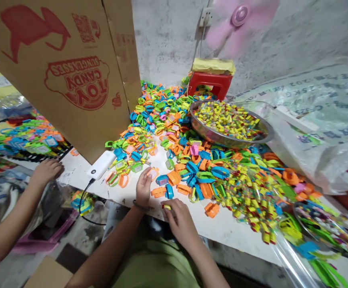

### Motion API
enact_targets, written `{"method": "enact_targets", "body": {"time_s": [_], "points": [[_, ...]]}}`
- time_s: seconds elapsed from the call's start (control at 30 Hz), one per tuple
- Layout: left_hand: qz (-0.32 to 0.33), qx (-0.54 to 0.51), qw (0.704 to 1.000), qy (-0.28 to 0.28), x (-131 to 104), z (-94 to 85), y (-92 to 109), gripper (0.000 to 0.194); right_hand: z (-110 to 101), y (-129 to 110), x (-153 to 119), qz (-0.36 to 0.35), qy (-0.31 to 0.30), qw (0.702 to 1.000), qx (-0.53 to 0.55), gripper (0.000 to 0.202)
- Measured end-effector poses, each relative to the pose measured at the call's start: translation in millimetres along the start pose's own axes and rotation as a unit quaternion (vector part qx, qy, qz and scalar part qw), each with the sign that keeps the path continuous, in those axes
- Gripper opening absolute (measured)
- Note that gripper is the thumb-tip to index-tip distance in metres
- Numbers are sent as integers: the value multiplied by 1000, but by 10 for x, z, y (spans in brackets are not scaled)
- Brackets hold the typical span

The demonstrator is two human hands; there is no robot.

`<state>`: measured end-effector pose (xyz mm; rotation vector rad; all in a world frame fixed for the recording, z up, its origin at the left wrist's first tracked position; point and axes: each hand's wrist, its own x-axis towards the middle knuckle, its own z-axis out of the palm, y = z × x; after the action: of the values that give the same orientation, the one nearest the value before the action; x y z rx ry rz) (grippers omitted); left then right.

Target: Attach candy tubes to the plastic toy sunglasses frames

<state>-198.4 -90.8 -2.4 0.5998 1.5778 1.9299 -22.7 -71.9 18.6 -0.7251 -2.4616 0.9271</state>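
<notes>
Both left hand (143, 190) and right hand (180, 220) reach forward with curled fingers (174, 204).

The head-worn camera looks forward and down, near the left hand (144, 187) and right hand (180, 219) at lower centre, toward the grey wall (165, 44) at top.

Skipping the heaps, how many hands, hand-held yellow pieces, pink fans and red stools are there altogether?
Left hand, right hand, co-worker's hand: 3
Held yellow piece: 1
Pink fan: 1
Red stool: 1
Total: 6
</notes>
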Motion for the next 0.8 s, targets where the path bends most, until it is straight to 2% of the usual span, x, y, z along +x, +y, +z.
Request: {"method": "enact_targets", "body": {"time_s": [0.17, 0.3, 0.43, 0.53, 0.7, 0.8], "points": [[-24, -1, 1000, 21, -177, -80, 103, 33, 27, 59, -17, -1, 33, 997, 63, 21], [-82, -14, 997, 0, -412, -137, 229, 37, -14, 77, -28, 47, 96, 981, 164, 24], [-124, -16, 990, -57, -590, -136, 408, 42, -60, 84, -10, 111, 142, 955, 233, 34], [-153, -36, 980, -120, -679, -99, 463, 56, -59, 67, 16, 131, 146, 945, 261, 41], [-178, -79, 959, -205, -800, -50, 375, 78, -43, 8, 14, 125, 157, 939, 280, 44], [-154, -45, 965, -206, -831, -33, 326, 72, -45, -7, -21, 144, 127, 922, 337, 43]]}}
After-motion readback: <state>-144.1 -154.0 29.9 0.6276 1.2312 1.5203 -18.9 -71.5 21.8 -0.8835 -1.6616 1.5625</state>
